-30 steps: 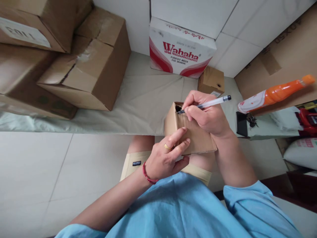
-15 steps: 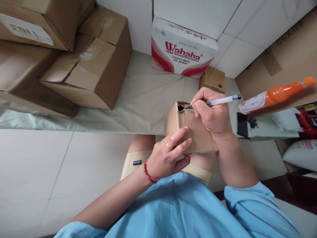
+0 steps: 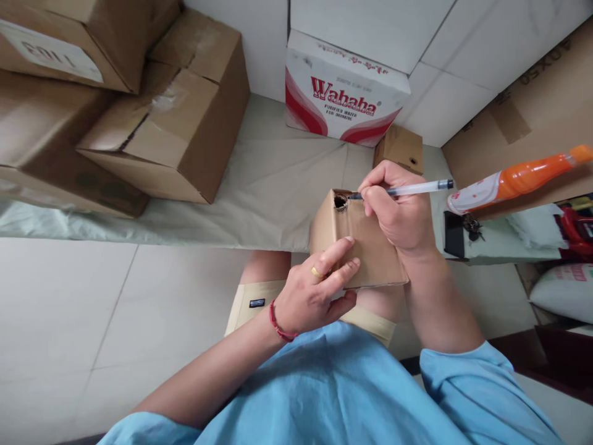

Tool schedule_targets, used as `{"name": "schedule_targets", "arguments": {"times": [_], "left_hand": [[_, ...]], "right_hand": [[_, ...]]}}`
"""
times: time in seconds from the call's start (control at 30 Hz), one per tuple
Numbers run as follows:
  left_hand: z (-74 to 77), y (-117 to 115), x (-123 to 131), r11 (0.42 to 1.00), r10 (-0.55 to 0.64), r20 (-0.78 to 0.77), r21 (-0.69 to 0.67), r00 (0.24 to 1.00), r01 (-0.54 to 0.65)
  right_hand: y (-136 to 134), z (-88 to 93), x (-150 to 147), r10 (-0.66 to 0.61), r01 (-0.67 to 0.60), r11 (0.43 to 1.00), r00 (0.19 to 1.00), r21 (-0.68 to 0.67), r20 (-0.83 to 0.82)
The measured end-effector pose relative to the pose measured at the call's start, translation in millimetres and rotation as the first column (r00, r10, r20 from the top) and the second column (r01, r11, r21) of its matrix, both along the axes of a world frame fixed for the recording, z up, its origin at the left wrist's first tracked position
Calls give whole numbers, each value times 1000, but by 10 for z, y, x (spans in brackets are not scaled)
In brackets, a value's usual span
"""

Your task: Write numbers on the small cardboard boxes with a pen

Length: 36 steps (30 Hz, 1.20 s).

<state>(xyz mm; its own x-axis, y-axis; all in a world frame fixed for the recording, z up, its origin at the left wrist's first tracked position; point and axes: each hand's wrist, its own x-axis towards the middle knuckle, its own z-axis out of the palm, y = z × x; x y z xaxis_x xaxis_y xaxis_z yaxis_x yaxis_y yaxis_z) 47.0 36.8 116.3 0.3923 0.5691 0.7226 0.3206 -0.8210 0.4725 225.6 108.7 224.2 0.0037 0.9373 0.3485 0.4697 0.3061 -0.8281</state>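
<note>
Brown cardboard is what both hands are busy with: a small box (image 3: 370,244), at the near edge of the desk (image 3: 273,179), above the person's thighs. I can't make out whether it rests on the legs, on the desk, or on both. Toward its far left corner, the upper face has a ragged dark hole (image 3: 340,202).

The right hand (image 3: 398,207) has its fingers clamped on a pen (image 3: 419,188), a pale see-through barrel with a black end. The dark tip points left and sits right by the rim of the hole; I can't tell if it actually touches.

The left hand (image 3: 306,290), with a gold ring (image 3: 317,272) and a red bracelet (image 3: 280,324) at the wrist, lays two fingers slightly apart on the upper face. The thumb is hidden from me, so I can't say whether this hand is clamping the box or only resting on it.

Pale cloth covers the desk. At the back, against the tiled wall, is a white and red Wahaha carton (image 3: 343,89), with a little brown carton (image 3: 399,149) just beside it. Big brown cartons (image 3: 152,136) are piled on the left. Over to the right I see an orange bottle (image 3: 523,179), with a flat black object (image 3: 453,235) and some keys (image 3: 472,227) near its base.
</note>
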Motion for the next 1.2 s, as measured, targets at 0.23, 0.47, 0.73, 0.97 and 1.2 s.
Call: {"name": "schedule_targets", "arguments": {"times": [0.23,0.47,0.73,0.97,1.2], "left_hand": [[-1,0,1,1000,3,3,0,1000,-3],[7,2,-2,1000,0,5,-4,1000,0],[-11,-15,-5,1000,3,-7,-7,1000,-3],[-2,-15,-18,1000,2,-21,-4,1000,-2],[-14,-23,-22,1000,-5,-18,-10,1000,5]], "right_hand": [[31,-29,27,45,-45,999,997,-14,57],[27,-9,-1,29,-27,999,996,-27,79],[9,19,-13,2,1,999,997,-36,74],[-20,34,-25,-7,8,1000,999,-25,49],[-25,15,-15,30,-29,999,999,-33,44]]}}
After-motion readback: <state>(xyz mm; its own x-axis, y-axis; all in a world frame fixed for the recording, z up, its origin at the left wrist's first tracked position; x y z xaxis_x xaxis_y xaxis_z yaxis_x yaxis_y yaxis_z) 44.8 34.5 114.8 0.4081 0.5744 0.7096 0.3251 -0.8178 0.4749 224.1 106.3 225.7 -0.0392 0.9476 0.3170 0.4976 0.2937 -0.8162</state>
